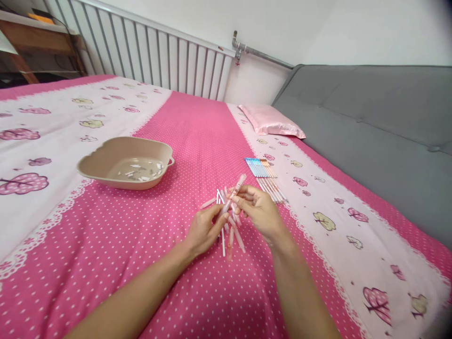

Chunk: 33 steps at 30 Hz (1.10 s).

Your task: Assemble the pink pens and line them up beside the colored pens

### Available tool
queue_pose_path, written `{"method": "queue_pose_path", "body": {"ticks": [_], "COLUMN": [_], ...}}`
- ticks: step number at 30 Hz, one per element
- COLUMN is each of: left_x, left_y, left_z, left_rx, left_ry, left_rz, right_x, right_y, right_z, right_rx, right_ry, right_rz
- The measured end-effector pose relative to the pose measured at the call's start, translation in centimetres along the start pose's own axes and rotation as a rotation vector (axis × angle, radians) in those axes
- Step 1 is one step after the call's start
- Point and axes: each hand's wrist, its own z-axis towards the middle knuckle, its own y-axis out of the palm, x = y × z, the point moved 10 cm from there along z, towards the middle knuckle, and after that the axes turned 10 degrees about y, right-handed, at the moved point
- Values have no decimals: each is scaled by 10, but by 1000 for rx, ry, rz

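Both left hand (206, 228) and right hand (260, 209) pinch a tube (230, 201) in their fingers, well outside the basin's rim (123, 186).

Two hands (231, 219) holding pink tube (238, 187), beige basin (125, 162), pink pillow (271, 121), polka-dot bedding (141, 263)

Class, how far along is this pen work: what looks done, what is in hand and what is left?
Apparently done: two tidy rows of pens. In hand: a pink pen piece, between the left hand and right hand. Apparently left: the loose pen parts jumbled beneath, partly hidden. Whether the white bits in the beige basin are needed, I cannot tell.
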Motion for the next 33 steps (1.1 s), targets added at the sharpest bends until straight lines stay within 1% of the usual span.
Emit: {"method": "queue_pose_path", "body": {"ticks": [11, 21, 27, 33], "left_x": [-1, 2, 5, 3], "left_y": [1, 1, 5, 8], "left_z": [-1, 1, 1, -1], "left_rx": [-11, -11, -40, -58], "left_ry": [-4, 42, 72, 66], "left_rz": [6, -4, -38, -71], "right_x": [2, 3, 5, 6], "right_y": [4, 6, 3, 0], "right_z": [1, 1, 3, 3], "right_rx": [-29, -45, -19, -2], "right_ry": [3, -4, -34, -16], "right_rz": [8, 29, -18, -52]}}
